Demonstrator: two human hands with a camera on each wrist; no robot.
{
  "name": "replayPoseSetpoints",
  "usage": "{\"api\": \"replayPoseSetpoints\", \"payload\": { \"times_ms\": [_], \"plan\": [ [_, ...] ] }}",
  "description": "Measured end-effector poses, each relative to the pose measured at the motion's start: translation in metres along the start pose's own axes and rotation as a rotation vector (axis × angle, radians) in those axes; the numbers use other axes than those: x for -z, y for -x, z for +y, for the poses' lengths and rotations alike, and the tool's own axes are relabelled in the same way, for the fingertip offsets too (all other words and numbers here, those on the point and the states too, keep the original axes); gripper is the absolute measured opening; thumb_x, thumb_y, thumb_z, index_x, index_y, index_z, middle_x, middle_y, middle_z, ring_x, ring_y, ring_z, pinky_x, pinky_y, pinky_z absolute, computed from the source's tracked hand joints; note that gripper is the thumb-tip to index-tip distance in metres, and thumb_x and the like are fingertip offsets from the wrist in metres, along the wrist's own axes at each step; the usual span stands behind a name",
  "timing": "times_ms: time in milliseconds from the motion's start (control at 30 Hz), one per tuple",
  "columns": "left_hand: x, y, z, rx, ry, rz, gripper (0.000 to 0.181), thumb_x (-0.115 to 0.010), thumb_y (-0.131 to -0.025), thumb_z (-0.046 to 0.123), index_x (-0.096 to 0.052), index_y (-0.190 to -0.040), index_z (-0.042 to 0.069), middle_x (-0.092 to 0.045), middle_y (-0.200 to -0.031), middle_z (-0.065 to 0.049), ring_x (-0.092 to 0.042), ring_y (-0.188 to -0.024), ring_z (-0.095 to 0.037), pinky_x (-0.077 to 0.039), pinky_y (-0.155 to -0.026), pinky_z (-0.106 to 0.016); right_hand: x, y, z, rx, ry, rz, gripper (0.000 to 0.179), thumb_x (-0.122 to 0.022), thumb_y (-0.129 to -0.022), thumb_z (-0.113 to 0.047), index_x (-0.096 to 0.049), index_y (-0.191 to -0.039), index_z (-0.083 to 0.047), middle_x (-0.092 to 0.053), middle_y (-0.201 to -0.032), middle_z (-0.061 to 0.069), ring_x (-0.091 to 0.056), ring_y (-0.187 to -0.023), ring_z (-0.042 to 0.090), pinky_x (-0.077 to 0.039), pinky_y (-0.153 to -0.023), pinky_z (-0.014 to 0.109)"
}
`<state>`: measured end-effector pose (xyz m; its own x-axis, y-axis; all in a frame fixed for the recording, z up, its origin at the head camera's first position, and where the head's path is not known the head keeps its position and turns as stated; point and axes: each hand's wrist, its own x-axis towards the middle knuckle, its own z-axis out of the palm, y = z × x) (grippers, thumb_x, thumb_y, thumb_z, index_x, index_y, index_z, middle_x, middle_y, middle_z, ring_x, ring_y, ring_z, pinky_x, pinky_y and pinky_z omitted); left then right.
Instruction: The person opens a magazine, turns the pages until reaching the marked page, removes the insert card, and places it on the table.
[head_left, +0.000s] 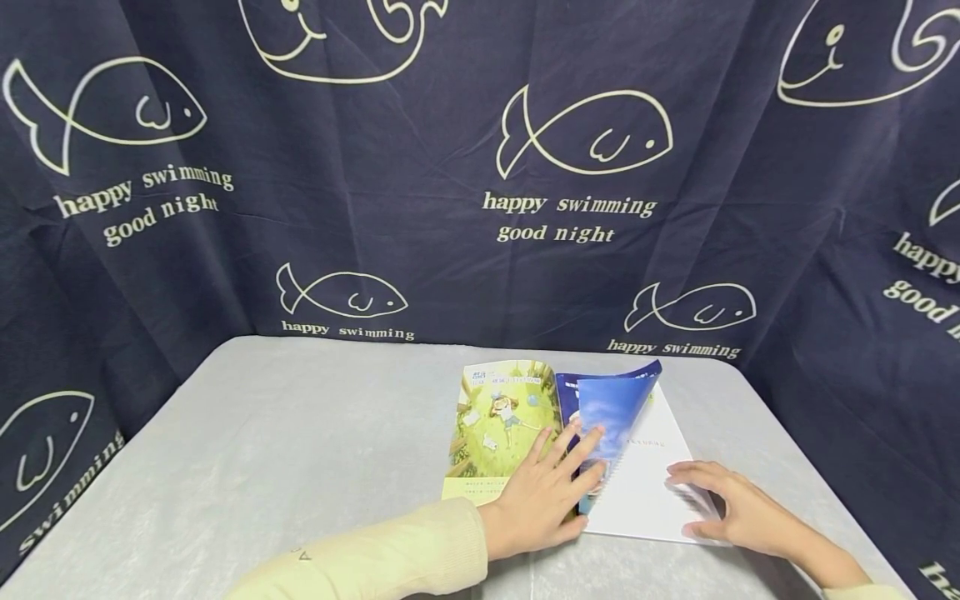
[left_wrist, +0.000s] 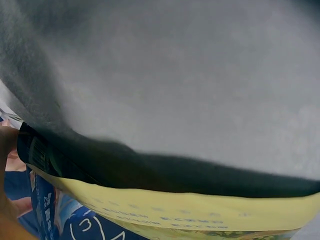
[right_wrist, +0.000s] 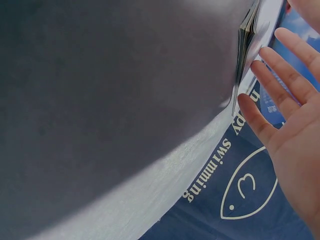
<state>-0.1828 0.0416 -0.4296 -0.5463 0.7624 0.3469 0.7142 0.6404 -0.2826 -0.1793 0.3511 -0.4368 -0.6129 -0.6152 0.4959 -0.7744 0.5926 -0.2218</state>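
Note:
An open picture book [head_left: 660, 500] lies on the table. Its left side shows a green picture [head_left: 480, 408] of a child on grass, and a blue sky page [head_left: 607, 408] stands curled up from the middle over a white right-hand page. My left hand [head_left: 536, 500] rests spread across the middle of the book, fingertips on the blue page. At the book's right edge is my right hand [head_left: 738, 504], fingers loosely bent over the white page, thumb near its lower corner. In the right wrist view the fingers [right_wrist: 280, 90] look spread beside the page edges.
A pale grey cloth covers the table [head_left: 300, 433]. Dark blue curtains [head_left: 420, 183] with white fish drawings and lettering surround the back and sides. Beneath the book's yellow lower edge [left_wrist: 165, 207], grey cloth fills most of the left wrist view.

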Motion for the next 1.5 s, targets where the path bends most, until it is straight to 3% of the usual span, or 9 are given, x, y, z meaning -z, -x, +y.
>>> {"api": "replayPoseSetpoints", "payload": {
  "times_ms": [467, 700, 967, 1267, 1500],
  "plan": [
    [-0.0006, 0.0021, -0.003, -0.019, 0.1, -0.085, 0.052, -0.042, -0.089, 0.048, -0.033, -0.139, 0.036, -0.002, -0.155, -0.009, -0.004, -0.141, -0.033, -0.018, -0.107, -0.056, -0.0003, 0.0038, 0.0001, -0.037, -0.035, -0.029, 0.058, -0.086, -0.05, -0.02, -0.064, -0.103, -0.015, -0.058, -0.113, 0.001, -0.038, -0.115, -0.011, -0.019, -0.093, 0.002],
    [-0.0015, 0.0042, -0.004, -0.019, 0.111, -0.083, 0.049, -0.04, -0.09, 0.047, -0.038, -0.137, 0.034, -0.005, -0.154, -0.009, -0.01, -0.14, -0.033, -0.02, -0.107, -0.055, -0.0008, 0.0056, 0.0023, -0.034, -0.037, -0.038, 0.056, -0.085, -0.052, -0.028, -0.064, -0.102, -0.017, -0.057, -0.115, 0.001, -0.037, -0.115, -0.01, -0.018, -0.093, 0.003],
    [-0.0031, 0.0059, -0.0057, -0.03, 0.075, -0.053, 0.05, -0.039, -0.089, 0.05, -0.04, -0.135, 0.029, -0.014, -0.153, -0.008, -0.012, -0.141, -0.029, -0.022, -0.107, -0.052, 0.0014, 0.005, -0.0021, -0.066, -0.004, -0.047, 0.057, -0.084, -0.05, -0.038, -0.064, -0.1, -0.02, -0.058, -0.115, 0.002, -0.04, -0.112, -0.007, -0.018, -0.09, 0.003],
    [-0.0035, 0.0065, -0.0084, -0.051, 0.057, -0.081, 0.055, -0.037, -0.089, 0.055, -0.039, -0.135, 0.024, -0.02, -0.152, -0.001, -0.013, -0.141, -0.024, -0.02, -0.109, -0.048, 0.0024, 0.0038, -0.0055, -0.071, 0.044, -0.057, 0.059, -0.084, -0.048, -0.041, -0.065, -0.099, -0.021, -0.059, -0.113, 0.004, -0.044, -0.109, -0.003, -0.018, -0.09, 0.002],
    [-0.0053, 0.008, -0.0082, -0.034, 0.042, -0.088, 0.054, -0.034, -0.088, 0.058, -0.037, -0.133, 0.027, -0.03, -0.145, -0.003, -0.025, -0.136, -0.026, -0.023, -0.107, -0.048, 0.0032, 0.0042, -0.0046, -0.079, 0.03, -0.067, 0.057, -0.084, -0.05, -0.041, -0.064, -0.1, -0.023, -0.058, -0.114, 0.002, -0.044, -0.109, -0.002, -0.018, -0.09, 0.002]
  ]
}}
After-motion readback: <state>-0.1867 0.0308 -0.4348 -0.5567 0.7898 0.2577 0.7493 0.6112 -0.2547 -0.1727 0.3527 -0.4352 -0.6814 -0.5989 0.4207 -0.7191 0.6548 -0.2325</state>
